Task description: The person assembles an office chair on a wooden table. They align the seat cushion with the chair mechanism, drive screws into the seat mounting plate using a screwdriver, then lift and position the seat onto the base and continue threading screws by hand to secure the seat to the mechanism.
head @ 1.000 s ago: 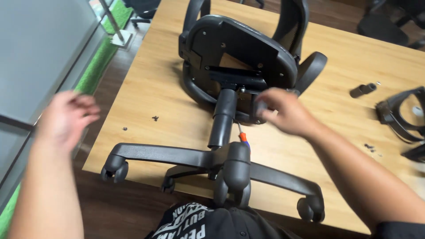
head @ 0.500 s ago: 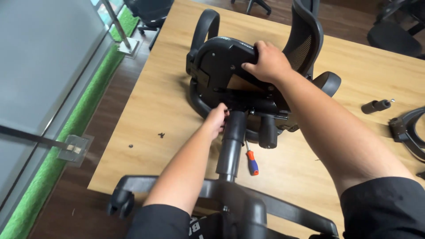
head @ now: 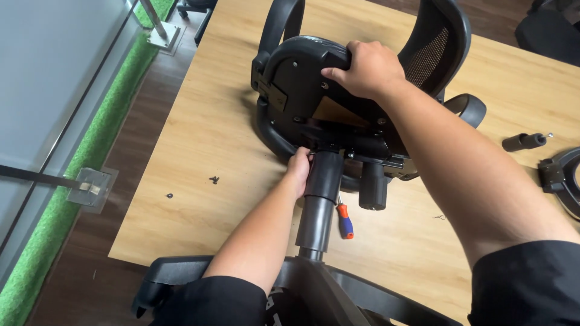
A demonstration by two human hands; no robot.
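office chair [head: 314,90] laid upside-down near far-left part of wooden table [head: 199,151], seat underside up. gas cylinder [head: 320,199] seated in mechanism; judged fitting/checking step. left hand [head: 299,172] fingers wrapped at cylinder top; right hand [head: 365,69] fingers curled over seat edge. next move likely needs firm axial push. orange-handled screwdriver [head: 344,220] beside cylinder; loose screws [head: 213,179] twd left edge. no packages/labels seen.
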